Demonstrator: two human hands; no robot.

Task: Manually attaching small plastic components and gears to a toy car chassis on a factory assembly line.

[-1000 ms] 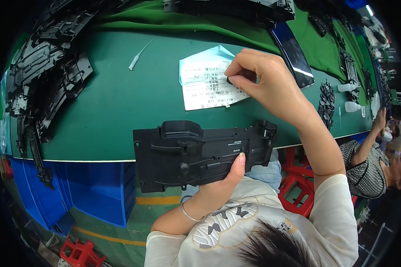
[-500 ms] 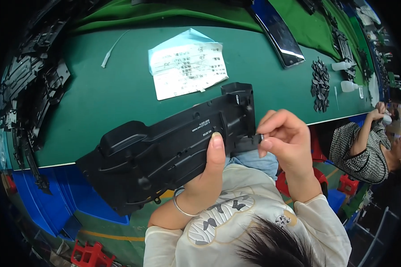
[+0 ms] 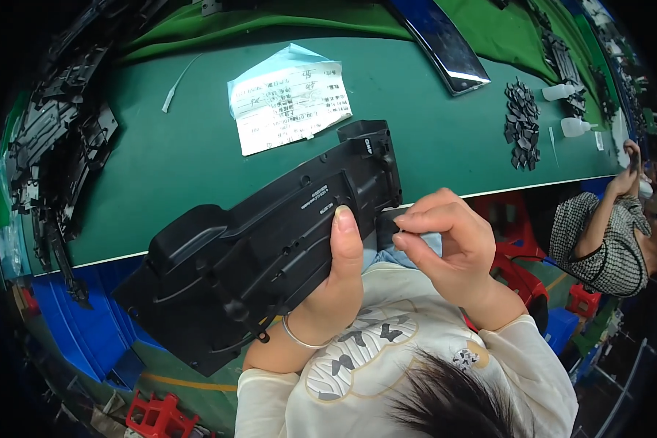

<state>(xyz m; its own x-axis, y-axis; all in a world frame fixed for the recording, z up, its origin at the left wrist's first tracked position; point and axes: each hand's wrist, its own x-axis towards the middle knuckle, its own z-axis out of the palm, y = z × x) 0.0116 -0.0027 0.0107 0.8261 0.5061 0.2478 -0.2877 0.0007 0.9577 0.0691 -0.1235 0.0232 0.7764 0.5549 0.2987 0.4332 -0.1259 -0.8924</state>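
A long black molded plastic panel [image 3: 270, 241] is held tilted in front of me, over the table's near edge. My left hand [image 3: 336, 285] grips its lower edge, with the thumb pressed on the face and the other fingers hidden behind. My right hand [image 3: 456, 244] is beside the panel's right end, thumb and forefinger brought together in a pinch. Whatever lies between those fingertips is too small and dark to name. The fingertips are close to the panel's edge; whether they touch it I cannot tell.
On the green table [image 3: 175, 160] lie a written paper sheet [image 3: 292, 109], a thin white nozzle [image 3: 169, 98], a dark tablet-like slab [image 3: 449, 51] and a pile of small black pieces [image 3: 522, 128]. White bottles [image 3: 575, 127] stand right. Black parts [image 3: 66, 146] crowd the left; another person [image 3: 598, 241] sits right.
The view has shifted slightly, so the table items appear further left. The panel's left end sits lower, and my right hand's fingertips have come in a little to the left, still pinched.
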